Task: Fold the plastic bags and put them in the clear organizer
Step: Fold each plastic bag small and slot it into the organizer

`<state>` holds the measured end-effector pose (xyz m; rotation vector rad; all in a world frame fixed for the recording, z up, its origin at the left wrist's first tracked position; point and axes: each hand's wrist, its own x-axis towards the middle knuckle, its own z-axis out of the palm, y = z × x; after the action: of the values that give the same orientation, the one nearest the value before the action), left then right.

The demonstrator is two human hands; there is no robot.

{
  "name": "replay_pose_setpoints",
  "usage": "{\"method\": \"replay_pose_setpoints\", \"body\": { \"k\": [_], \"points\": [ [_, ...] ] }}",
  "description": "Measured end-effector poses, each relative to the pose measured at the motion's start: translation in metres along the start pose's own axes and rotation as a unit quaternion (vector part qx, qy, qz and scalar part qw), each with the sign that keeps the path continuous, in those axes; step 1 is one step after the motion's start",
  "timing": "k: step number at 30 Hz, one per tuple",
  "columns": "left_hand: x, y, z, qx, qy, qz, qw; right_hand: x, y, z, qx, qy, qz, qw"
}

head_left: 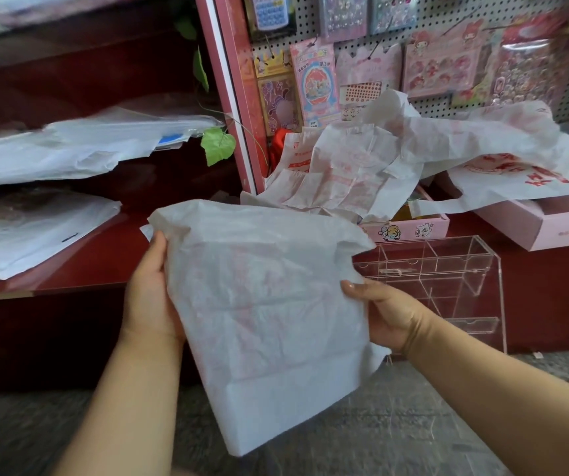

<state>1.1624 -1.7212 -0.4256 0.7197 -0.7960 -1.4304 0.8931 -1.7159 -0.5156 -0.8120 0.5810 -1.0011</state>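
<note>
We've got the bag (269,304) up in mid-air, left hand (150,290) and right hand (384,316) each pinching a side edge — mid-fold; next, halve it, then reach the organizer (448,280) behind.

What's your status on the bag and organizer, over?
Left hand and right hand grip white plastic bag, held up, partly folded. Clear acrylic organizer behind it, partly hidden. Unfolded bags pile beyond.

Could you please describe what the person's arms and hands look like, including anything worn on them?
Both forearms are bare as far as the frame shows: no sleeves, gloves, watch or bracelets. The left hand and right hand show no rings on the parts in view. The nails that show look short and unpainted; most fingers are hidden.
</note>
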Motion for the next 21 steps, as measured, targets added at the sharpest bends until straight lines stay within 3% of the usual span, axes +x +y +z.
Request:
{"method": "replay_pose_setpoints", "body": {
  "k": [4,7,10,14,16,21],
  "points": [
    [0.016,0.0,-0.013,0.072,0.107,0.093,0.987,-0.007,-0.024,-0.005,-0.021,0.033,-0.069,0.997],
    [0.024,0.0,-0.022,0.107,0.163,0.089,0.977,-0.011,-0.036,-0.004,-0.048,0.104,-0.119,0.986],
    [0.023,0.0,-0.02,0.102,0.116,-0.04,0.987,-0.013,-0.043,-0.003,-0.082,0.153,-0.151,0.973],
    [0.011,-0.003,-0.014,0.208,0.001,-0.159,0.965,-0.015,-0.052,-0.003,-0.08,0.202,-0.192,0.957],
    [0.01,-0.004,-0.016,0.243,-0.021,-0.156,0.957,-0.018,-0.056,-0.004,-0.084,0.221,-0.205,0.95],
    [0.014,-0.005,-0.014,0.254,0.011,-0.048,0.966,-0.026,-0.065,-0.003,-0.228,0.286,-0.202,0.908]
  ]
}}
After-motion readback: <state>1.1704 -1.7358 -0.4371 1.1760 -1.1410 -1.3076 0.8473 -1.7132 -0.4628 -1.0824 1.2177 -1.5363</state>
